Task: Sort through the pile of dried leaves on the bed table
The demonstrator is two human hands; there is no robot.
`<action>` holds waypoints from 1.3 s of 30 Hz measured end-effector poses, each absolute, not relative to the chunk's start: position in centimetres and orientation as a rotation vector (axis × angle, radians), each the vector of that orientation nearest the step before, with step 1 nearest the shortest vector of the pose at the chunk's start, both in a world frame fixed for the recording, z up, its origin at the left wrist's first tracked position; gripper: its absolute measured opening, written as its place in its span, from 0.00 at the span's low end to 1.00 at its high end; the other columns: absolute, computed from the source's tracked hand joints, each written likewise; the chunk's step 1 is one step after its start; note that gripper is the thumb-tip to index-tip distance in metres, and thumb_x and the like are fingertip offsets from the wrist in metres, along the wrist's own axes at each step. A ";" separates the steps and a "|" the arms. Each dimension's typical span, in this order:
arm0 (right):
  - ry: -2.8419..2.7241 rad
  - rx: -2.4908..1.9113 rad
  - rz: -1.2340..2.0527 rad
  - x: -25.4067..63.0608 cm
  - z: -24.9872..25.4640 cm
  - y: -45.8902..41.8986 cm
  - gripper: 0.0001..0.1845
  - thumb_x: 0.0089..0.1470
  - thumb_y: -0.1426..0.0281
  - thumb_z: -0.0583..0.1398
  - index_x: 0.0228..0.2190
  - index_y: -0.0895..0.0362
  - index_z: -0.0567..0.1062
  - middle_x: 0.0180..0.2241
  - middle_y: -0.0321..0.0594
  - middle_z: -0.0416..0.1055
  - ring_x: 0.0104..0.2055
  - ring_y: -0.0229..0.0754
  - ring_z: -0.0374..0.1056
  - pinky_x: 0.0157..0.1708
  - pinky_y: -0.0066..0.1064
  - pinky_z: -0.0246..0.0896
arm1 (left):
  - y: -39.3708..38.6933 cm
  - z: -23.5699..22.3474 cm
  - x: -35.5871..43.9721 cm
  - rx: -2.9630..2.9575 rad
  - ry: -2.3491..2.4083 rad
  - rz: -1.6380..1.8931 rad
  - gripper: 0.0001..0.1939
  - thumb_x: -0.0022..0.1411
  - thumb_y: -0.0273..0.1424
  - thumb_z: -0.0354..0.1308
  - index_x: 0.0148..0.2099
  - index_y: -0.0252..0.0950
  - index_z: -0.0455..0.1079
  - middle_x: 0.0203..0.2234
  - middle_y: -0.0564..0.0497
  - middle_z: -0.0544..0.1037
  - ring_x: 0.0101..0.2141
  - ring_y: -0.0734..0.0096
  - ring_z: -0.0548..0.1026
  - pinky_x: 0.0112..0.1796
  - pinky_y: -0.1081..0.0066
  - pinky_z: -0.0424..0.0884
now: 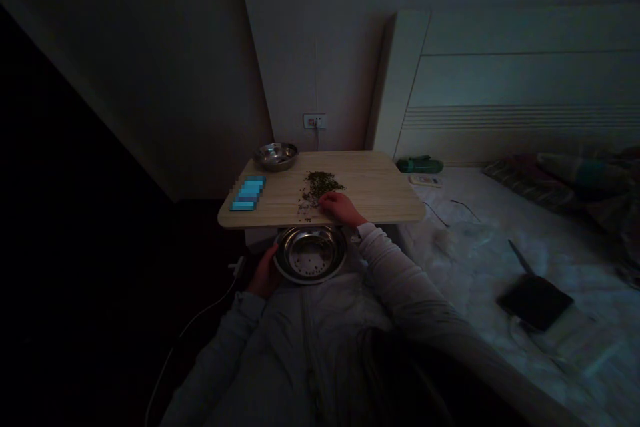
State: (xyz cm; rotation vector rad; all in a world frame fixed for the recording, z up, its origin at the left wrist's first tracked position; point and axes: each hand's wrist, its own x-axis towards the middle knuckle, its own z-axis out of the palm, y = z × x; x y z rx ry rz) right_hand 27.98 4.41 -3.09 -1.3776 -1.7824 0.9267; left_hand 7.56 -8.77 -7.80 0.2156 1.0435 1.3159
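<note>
My left hand grips the left side of a shiny metal bowl, just below the table's front edge. A few small dark bits lie in the bottom of that bowl. Above it, my right hand rests on the light wooden table with its fingers drawn together at the front of a scattered pile. Whatever is between those fingertips is too small to make out. The pile's far part is small green pieces; nearer lie paler, greyish bits.
A second metal bowl stands at the table's back left, with a lit phone in front of it. To the right is a bed with a green bottle and a dark flat object. A white cable hangs at left.
</note>
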 end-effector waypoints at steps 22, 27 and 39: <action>-1.800 -1.368 0.909 28.0 -3.5 4.6 0.08 0.52 0.69 0.61 0.31 0.59 0.80 0.28 0.37 0.77 0.31 0.37 0.68 0.35 0.27 0.61 | -8.6 -8.6 7.1 0.276 0.994 1.286 0.15 0.62 0.29 0.57 0.48 0.33 0.79 0.38 0.45 0.86 0.51 0.54 0.79 0.55 0.60 0.72; -1.797 -1.366 0.916 28.0 -3.3 4.5 0.09 0.52 0.69 0.60 0.32 0.58 0.80 0.28 0.36 0.77 0.31 0.37 0.68 0.35 0.27 0.60 | -8.5 -8.7 7.0 0.276 1.008 1.292 0.16 0.63 0.30 0.56 0.50 0.33 0.78 0.41 0.45 0.86 0.51 0.55 0.79 0.54 0.60 0.72; -1.772 -1.389 0.949 27.9 -3.0 4.2 0.11 0.53 0.69 0.59 0.34 0.59 0.81 0.30 0.38 0.78 0.32 0.38 0.68 0.37 0.28 0.61 | -8.7 -8.2 7.3 0.226 1.022 1.303 0.11 0.63 0.27 0.55 0.41 0.34 0.80 0.36 0.45 0.86 0.52 0.56 0.78 0.55 0.62 0.71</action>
